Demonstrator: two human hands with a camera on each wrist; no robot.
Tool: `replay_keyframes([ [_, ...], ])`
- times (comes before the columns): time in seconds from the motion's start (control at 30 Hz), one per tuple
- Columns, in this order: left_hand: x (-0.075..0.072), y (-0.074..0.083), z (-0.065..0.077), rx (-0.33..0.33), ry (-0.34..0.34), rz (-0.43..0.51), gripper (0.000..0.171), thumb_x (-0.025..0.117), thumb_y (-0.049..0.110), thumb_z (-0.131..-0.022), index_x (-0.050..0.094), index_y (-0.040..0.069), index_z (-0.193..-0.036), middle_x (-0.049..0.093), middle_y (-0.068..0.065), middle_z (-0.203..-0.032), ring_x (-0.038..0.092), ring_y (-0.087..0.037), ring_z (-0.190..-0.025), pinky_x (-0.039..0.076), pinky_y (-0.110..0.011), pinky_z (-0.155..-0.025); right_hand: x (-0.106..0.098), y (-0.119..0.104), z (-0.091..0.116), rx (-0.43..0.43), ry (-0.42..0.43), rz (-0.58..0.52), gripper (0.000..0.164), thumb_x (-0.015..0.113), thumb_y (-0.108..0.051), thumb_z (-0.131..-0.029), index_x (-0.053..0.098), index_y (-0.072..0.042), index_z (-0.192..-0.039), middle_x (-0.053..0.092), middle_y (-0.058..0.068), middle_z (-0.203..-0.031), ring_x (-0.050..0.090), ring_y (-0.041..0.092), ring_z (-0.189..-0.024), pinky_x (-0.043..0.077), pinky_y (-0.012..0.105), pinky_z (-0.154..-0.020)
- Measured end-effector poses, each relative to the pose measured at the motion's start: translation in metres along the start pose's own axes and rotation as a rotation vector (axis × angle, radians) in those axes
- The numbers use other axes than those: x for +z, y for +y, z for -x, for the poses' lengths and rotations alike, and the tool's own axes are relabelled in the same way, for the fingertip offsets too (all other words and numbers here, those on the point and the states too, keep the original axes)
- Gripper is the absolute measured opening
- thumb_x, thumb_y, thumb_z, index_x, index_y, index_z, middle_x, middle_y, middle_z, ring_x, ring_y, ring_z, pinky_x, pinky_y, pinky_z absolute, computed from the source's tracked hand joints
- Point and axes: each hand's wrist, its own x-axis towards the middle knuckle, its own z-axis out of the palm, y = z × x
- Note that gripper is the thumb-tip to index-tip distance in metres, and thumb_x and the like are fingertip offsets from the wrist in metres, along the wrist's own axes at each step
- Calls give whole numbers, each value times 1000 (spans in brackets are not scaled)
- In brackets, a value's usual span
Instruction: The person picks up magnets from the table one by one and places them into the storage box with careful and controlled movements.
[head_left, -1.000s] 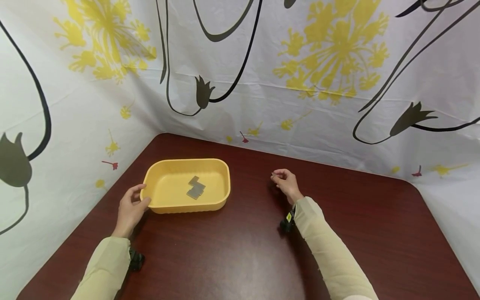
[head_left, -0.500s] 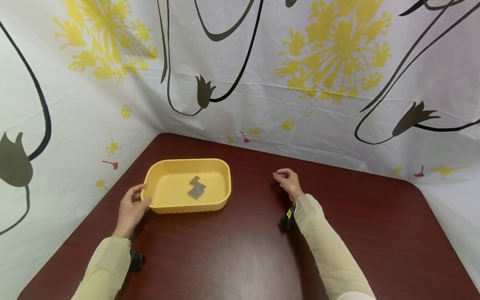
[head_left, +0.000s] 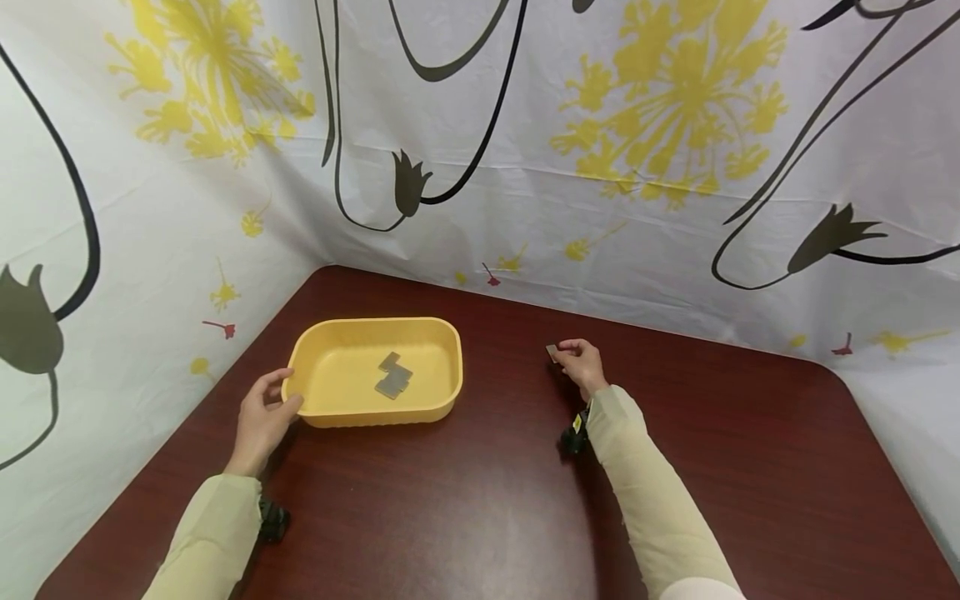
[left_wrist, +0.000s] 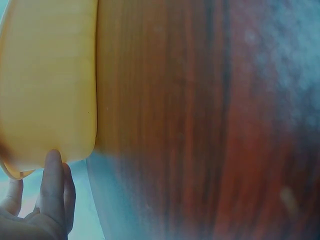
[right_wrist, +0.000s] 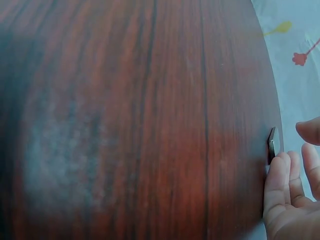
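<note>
A shallow yellow bin [head_left: 330, 419] stands on the dark red-brown table, with several thin greyish flat pieces [head_left: 393, 383] lying together inside. My left hand [head_left: 260, 422] grips the bin's left end, thumb and fingers at the rim. In the left wrist view, fingers [left_wrist: 51, 185] touch the bin's outer wall [left_wrist: 50, 90]. Right of the bin, my right hand [head_left: 581, 367] pinches a small greyish flat piece [head_left: 552, 352] at its fingertips, which partly cover it. The right wrist view shows the flat piece [right_wrist: 272, 145] nearly edge-on beside the fingers [right_wrist: 277, 175].
The brown table [head_left: 465, 517] spreads in front of both hands and to the right. A white cloth [head_left: 495, 192] printed with yellow and dark flowers hangs behind the table and along its left side. A dark device [head_left: 575, 435] sits at the right wrist.
My right hand has drawn back slightly to the right, and more of the small flat piece shows past its fingertips. The left hand and the bin stay in place.
</note>
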Motion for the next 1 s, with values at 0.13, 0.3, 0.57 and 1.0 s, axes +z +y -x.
replay_keyframes([
  [0.13, 0, -1, 0, -1, 1, 3, 47, 50, 9, -84, 41, 6, -130, 41, -14, -112, 51, 4, -73, 48, -19, -63, 0, 0, -2, 16, 0, 4, 32, 57, -8, -84, 49, 3, -114, 49, 8, -91, 54, 23, -85, 45, 25, -66],
  [0.3, 1, -1, 1, 12, -11, 7, 47, 49, 9, -85, 40, 4, -130, 41, -14, -112, 52, 2, -74, 49, -20, -65, 0, 0, -3, 36, -23, 40, 32, 58, -7, -83, 49, 3, -112, 49, 8, -91, 50, 19, -77, 43, 26, -65],
  [0.57, 0, 0, 2, 32, -14, 13, 46, 48, 10, -85, 39, 3, -130, 41, -15, -111, 51, 2, -74, 49, -21, -65, 0, 0, -9, 39, -56, 131, 31, 61, -9, -83, 49, 1, -110, 47, 7, -85, 46, 14, -64, 40, 27, -61],
  [1.0, 2, -5, -2, 19, 0, 20, 46, 50, 8, -84, 40, 4, -130, 43, -14, -110, 52, 4, -73, 49, -20, -64, 3, 1, -13, 17, 22, 350, 32, 67, -21, -79, 56, 0, -101, 58, 12, -86, 55, 21, -66, 46, 32, -62],
])
